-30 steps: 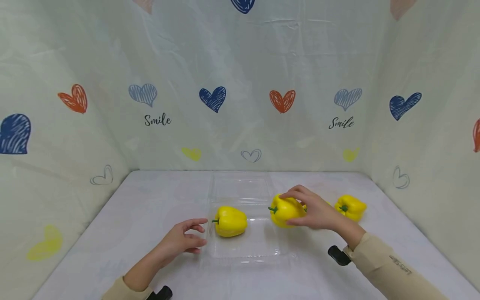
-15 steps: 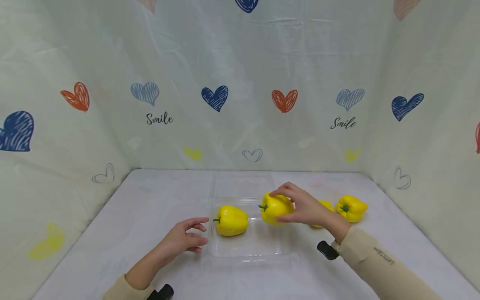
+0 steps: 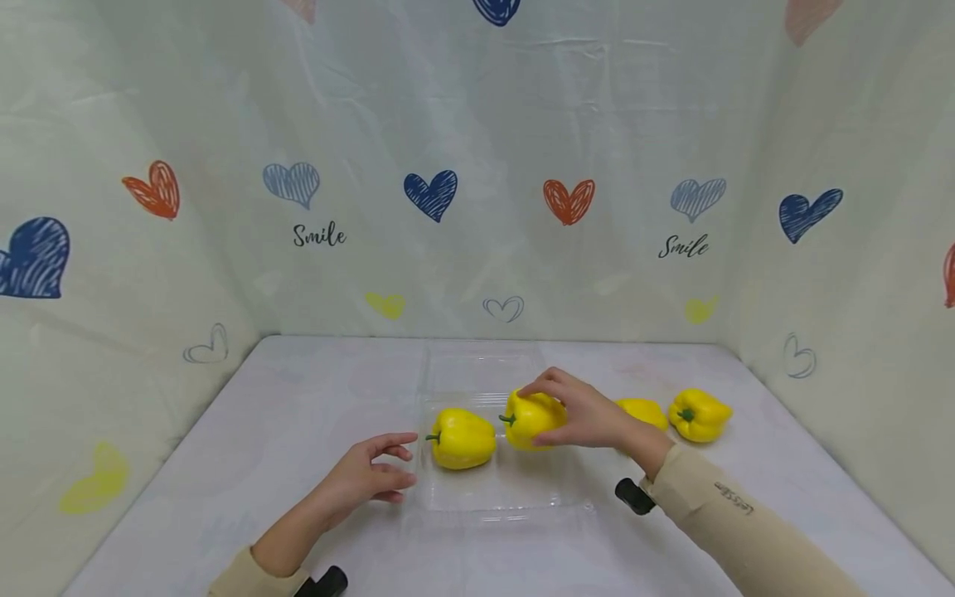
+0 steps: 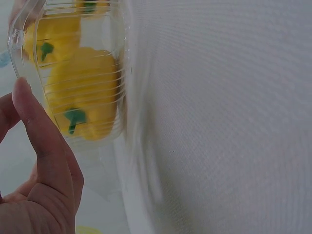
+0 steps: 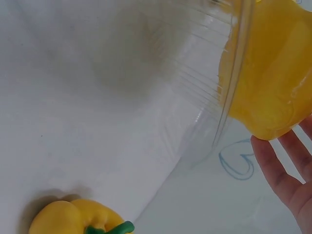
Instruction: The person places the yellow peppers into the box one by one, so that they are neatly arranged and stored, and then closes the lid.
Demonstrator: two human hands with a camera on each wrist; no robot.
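In the head view, my right hand (image 3: 589, 414) grips a yellow bell pepper (image 3: 528, 424), its green stem pointing left, over the right half of a clear plastic container (image 3: 515, 495). Another yellow bell pepper (image 3: 462, 439) lies inside the container on the left. The right wrist view shows the held pepper (image 5: 273, 68) above the container's rim, fingertips against its side. My left hand (image 3: 366, 473) stays at the container's left edge, fingers loosely bent and holding nothing. From the left wrist view, a fingertip (image 4: 22, 85) is at the clear rim; whether it touches is hard to tell.
Behind the container lies its clear lid (image 3: 481, 371), folded open. Two more yellow bell peppers, one partly behind the right forearm (image 3: 643, 410) and one farther right (image 3: 700, 414), sit on the white table (image 3: 321, 381). A heart-printed curtain (image 3: 492, 149) surrounds the table.
My right hand has carried the bell pepper leftward from the container's right side to beside the pepper inside. One pepper on the table has come out from behind that arm. The left hand stays put.
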